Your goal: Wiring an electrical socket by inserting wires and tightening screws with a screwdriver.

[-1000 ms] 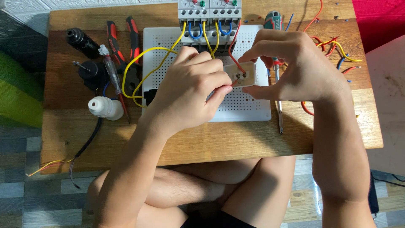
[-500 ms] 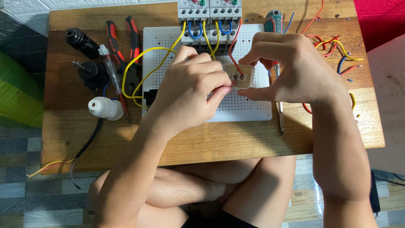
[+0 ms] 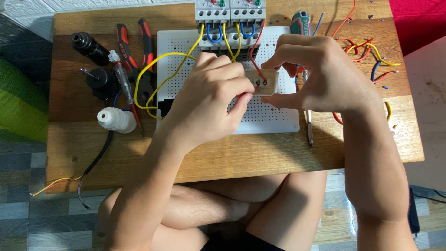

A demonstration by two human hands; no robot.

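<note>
A low wooden table (image 3: 232, 158) is sitting on a tiled floor (image 3: 28, 218), carrying a white perforated board (image 3: 274, 116), red-handled pliers (image 3: 134, 46), a white lamp holder (image 3: 115, 120), a black lamp holder (image 3: 100, 81), a teal-handled screwdriver (image 3: 302, 25) and loose coloured wire offcuts (image 3: 371, 56).

I saw a matt, grainy wooden table (image 3: 232, 158) under a white perforated plastic board (image 3: 274, 118). The small switch block (image 3: 264, 82) looked like smooth cream plastic, the pliers (image 3: 134, 46) had glossy red-and-black grips, and the screwdriver (image 3: 306, 118) had a bare metal shaft.
</note>
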